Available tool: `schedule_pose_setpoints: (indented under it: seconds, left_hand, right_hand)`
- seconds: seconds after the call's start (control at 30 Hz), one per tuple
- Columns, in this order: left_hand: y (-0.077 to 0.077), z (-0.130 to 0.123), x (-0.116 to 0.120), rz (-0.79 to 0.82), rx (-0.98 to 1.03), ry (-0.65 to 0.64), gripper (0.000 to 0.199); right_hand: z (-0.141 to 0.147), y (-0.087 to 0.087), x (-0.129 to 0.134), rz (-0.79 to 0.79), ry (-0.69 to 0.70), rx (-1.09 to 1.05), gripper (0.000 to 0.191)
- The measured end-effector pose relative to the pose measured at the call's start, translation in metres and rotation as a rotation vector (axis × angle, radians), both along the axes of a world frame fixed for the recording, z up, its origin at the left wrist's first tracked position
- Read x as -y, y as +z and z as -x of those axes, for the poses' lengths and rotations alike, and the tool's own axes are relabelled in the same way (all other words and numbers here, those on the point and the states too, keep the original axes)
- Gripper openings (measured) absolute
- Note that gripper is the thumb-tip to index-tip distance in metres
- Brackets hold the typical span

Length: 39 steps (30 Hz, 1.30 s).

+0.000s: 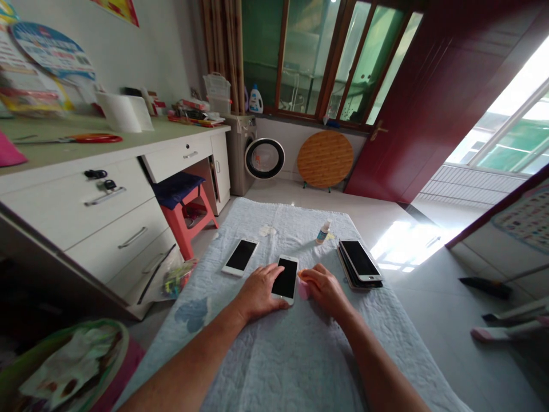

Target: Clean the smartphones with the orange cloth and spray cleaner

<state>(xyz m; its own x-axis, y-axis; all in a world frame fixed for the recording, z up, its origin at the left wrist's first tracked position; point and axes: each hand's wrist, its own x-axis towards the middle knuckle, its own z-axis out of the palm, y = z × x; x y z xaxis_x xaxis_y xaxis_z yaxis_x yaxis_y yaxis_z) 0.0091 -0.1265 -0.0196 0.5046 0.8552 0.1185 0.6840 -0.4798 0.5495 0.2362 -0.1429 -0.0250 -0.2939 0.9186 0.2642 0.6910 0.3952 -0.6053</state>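
Note:
A white phone with a dark screen (pixel 285 278) lies on the light blue cloth (pixel 274 366) in the middle. My left hand (pixel 261 290) grips it from the left, fingers at its upper edge and thumb at its bottom. Just right of the phone, my right hand (pixel 325 289) is closed on an orange and pink cloth (pixel 304 288). Another white phone (pixel 241 256) rests farther left. On the right, a white phone (pixel 360 259) sits on top of a stack of dark devices. A small spray bottle (pixel 323 233) stands upright behind my right hand.
A bin (pixel 124 357) with used tissue is at the lower left. White drawers (pixel 115 229) and a red stool (pixel 182 226) are on the left. Behind the covered surface are a washing machine (pixel 240 151) with its door open and a round wooden board (pixel 325 159).

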Motion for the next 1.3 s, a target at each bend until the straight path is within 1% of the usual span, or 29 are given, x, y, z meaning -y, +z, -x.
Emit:
schedule_pose_setpoints:
  seconds: [0.1, 0.17, 0.3, 0.43, 0.57, 0.73, 0.93, 1.03, 1.2, 1.3]
  left_hand:
    - [-0.002, -0.002, 0.0, 0.01, 0.056, -0.008, 0.078]
    - [-0.004, -0.003, 0.001, 0.019, 0.104, -0.025, 0.078]
    - [-0.005, -0.005, 0.002, 0.056, 0.196, -0.055, 0.076]
    - [-0.002, -0.007, 0.004, 0.075, 0.247, -0.071, 0.069]
    - [-0.001, -0.007, 0.004, 0.085, 0.248, -0.059, 0.069]
    - [-0.004, -0.007, 0.002, 0.096, 0.229, -0.051, 0.072]
    - [-0.008, -0.007, 0.001, 0.089, 0.2, -0.016, 0.079]
    - [-0.009, -0.007, 0.001, 0.086, 0.188, -0.011, 0.08]
    - [-0.011, -0.006, 0.0, 0.056, 0.178, -0.01, 0.077]
    - [-0.012, -0.005, -0.001, 0.044, 0.16, -0.014, 0.077]
  right_hand:
    - [0.011, -0.005, -0.002, -0.065, -0.033, -0.116, 0.027]
    - [0.02, -0.01, -0.004, -0.107, -0.071, -0.142, 0.029]
    - [0.031, -0.016, -0.005, -0.126, -0.136, -0.057, 0.024]
    - [0.034, -0.015, -0.004, -0.131, -0.09, 0.03, 0.022]
    - [0.034, -0.013, -0.002, -0.125, -0.094, 0.022, 0.022]
    - [0.035, -0.011, 0.0, -0.114, -0.084, 0.024, 0.023]
    - [0.034, -0.017, -0.003, -0.116, -0.112, 0.046, 0.023]
    - [0.035, -0.015, -0.003, -0.106, -0.051, 0.041, 0.023]
    - [0.039, -0.003, 0.007, -0.081, 0.147, 0.101, 0.02]
    - [0.04, 0.0, 0.009, -0.065, 0.198, 0.094, 0.02]
